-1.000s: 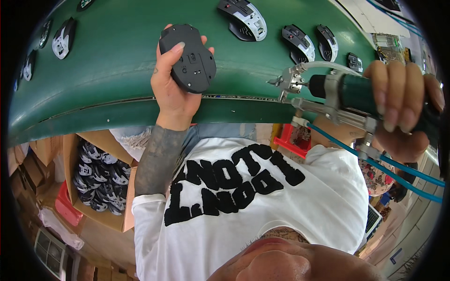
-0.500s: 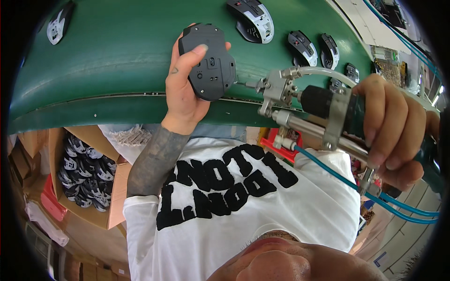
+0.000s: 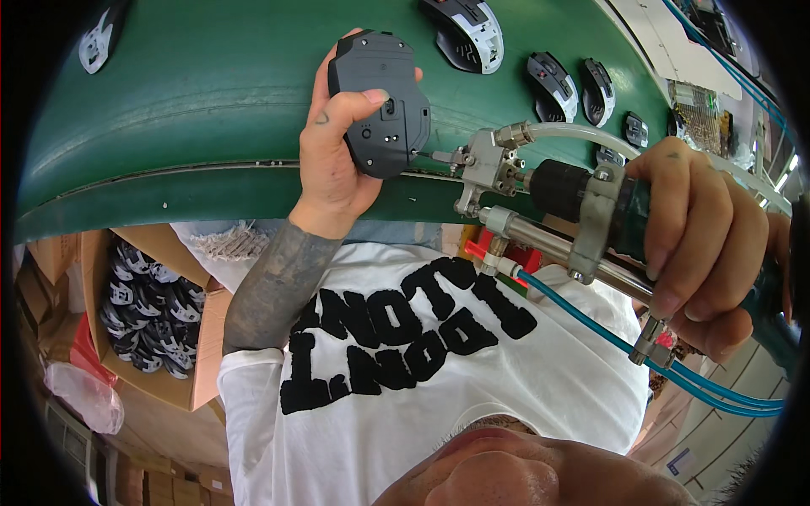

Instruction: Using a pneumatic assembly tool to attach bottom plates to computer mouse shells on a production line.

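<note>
Across the far side, a broad green surface [image 3: 211, 101] is seen, smooth, faintly scuffed and slightly glossy. At the right, a powered driver [image 3: 564, 190] is held sideways by the right hand [image 3: 704, 244], with the fingers curled around its dark green body. The tool is judged stiff and fairly heavy, weighted forward by its metal head, and is best gripped around the thick body, well back from the tip. Its black collar is clasped by a grey metal clamp, and a polished rod is mounted alongside. Bendable blue tubes [image 3: 582, 320] are joined beneath it. Over the surface's near edge, left of the driver, a dark mouse [image 3: 384, 122] is gripped underside up by the left hand [image 3: 325, 148], the thumb laid across the base. It is judged light and rigid, with matte plastic offering decent friction; its curved long sides are best taken. The slender metal bit [image 3: 434, 156] is pointed at the mouse's near right corner; whether they touch cannot be told.
</note>
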The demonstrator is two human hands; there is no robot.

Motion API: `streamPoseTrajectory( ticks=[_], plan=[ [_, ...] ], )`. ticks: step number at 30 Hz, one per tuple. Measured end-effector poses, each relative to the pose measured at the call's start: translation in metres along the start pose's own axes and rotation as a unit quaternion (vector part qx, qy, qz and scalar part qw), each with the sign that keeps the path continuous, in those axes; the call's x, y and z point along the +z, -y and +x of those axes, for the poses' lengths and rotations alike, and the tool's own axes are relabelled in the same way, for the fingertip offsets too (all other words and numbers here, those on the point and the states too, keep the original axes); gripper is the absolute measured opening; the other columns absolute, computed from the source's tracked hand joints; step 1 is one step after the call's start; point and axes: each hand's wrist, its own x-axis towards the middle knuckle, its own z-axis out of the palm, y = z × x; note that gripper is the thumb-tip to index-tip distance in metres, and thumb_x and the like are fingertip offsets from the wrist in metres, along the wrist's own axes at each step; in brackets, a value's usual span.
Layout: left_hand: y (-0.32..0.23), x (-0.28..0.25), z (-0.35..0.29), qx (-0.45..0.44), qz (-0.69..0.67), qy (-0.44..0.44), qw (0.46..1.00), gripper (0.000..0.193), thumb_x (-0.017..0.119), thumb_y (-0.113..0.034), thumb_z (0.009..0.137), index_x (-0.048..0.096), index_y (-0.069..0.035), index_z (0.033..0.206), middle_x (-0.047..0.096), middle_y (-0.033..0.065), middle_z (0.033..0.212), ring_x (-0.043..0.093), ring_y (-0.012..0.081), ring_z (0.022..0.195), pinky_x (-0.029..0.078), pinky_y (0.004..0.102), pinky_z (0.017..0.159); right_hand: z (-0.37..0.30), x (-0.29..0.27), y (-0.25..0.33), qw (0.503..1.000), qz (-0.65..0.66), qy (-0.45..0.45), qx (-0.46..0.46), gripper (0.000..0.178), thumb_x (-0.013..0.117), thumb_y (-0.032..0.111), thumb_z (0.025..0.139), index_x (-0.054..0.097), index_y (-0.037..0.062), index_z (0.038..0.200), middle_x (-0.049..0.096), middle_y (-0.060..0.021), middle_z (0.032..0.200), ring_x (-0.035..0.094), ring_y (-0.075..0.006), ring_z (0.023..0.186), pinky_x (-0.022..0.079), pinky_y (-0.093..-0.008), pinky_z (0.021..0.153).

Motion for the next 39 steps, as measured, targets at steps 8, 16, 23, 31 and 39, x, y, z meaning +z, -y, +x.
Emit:
streamPoseTrajectory(
  ticks=[8,16,23,31,39],
  plan=[
    [-0.002,0.005,0.001,0.014,0.026,-0.005,1.0,0.061,0.056,-0.011,0.078,0.038,-0.008,0.136,0.053,0.0134,0.117,0.058,0.0267,0.106,0.054,0.0371,0.082,0.003,0.001,-0.003,1.0,-0.024,0.003,0.018,0.03,0.064,0.022,0.088,0.053,0.0215,0.116,0.059,0.0071,0.076,0.062,-0.0049,0.069,0.047,-0.0216,0.07],
    [-0.036,0.018,0.011,0.386,0.74,0.05,0.548,0.057,0.068,-0.04,0.084,0.053,-0.007,0.128,0.05,0.0201,0.127,0.051,0.0371,0.114,0.043,0.0449,0.098,-0.01,-0.015,0.029,0.996,-0.043,-0.062,-0.037,0.04,0.067,0.021,0.085,0.047,0.0188,0.12,0.057,0.0071,0.07,0.057,-0.0053,0.06,0.043,-0.022,0.061],
    [-0.144,-0.049,-0.036,0.55,0.691,-0.148,0.445,0.034,0.069,-0.019,0.083,0.059,-0.004,0.112,0.054,0.0182,0.119,0.054,0.0306,0.109,0.043,0.0404,0.095,-0.037,-0.035,0.051,0.993,-0.038,-0.109,-0.013,0.048,0.071,0.035,0.08,0.047,0.0129,0.116,0.052,0.0034,0.071,0.051,-0.0099,0.059,0.034,-0.0258,0.062],
    [-0.197,-0.417,-0.173,-0.197,0.679,-0.544,0.452,0.084,0.07,-0.052,0.073,0.046,0.004,0.131,0.044,0.0298,0.132,0.048,0.0426,0.12,0.041,0.0441,0.1,-0.024,-0.028,0.018,0.99,-0.031,-0.135,-0.004,0.069,0.073,0.048,0.076,0.044,0.0094,0.125,0.049,-0.0022,0.076,0.048,-0.0136,0.067,0.031,-0.0276,0.065],
    [-0.168,-0.385,-0.213,-0.014,0.79,-0.432,0.435,0.058,0.063,-0.049,0.08,0.059,-0.004,0.116,0.061,0.0254,0.113,0.058,0.0413,0.105,0.047,0.0449,0.087,-0.011,-0.01,0.014,0.99,-0.053,-0.132,0.014,0.068,0.069,0.048,0.081,0.038,0.007,0.126,0.049,-0.0016,0.075,0.048,-0.0141,0.065,0.033,-0.0284,0.065]
  ],
)
